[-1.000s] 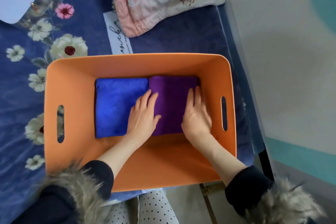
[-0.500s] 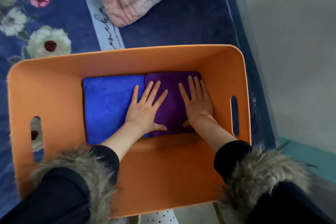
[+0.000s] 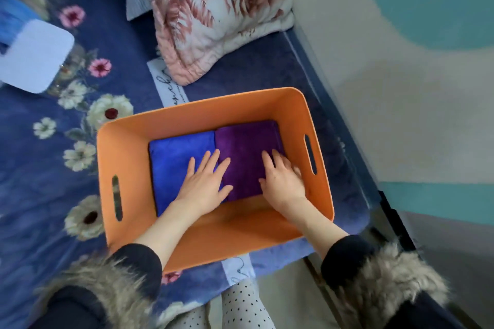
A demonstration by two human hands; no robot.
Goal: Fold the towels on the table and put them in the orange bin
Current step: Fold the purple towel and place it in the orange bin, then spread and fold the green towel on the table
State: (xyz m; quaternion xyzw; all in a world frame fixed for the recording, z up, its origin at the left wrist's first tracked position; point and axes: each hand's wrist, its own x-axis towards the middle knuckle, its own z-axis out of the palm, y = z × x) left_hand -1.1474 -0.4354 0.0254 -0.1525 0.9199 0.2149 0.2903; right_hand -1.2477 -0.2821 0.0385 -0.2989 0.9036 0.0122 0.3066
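Lower centre of the frame: we see the orange plastic bin with slot handles (image 3: 125, 168) on the floral navy cloth (image 3: 40, 168). Inside lie the folded blue towel (image 3: 173, 160) and folded purple towel (image 3: 246, 147), touching side by side. Our left hand (image 3: 203, 184) has slid across their seam; our right hand (image 3: 283, 181) has drifted toward the purple towel's right edge. Both hands are flat, fingers spread, pressing. Stowing looks nearly complete.

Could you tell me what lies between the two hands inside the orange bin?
In the head view, only purple towel lies between left hand and right hand.
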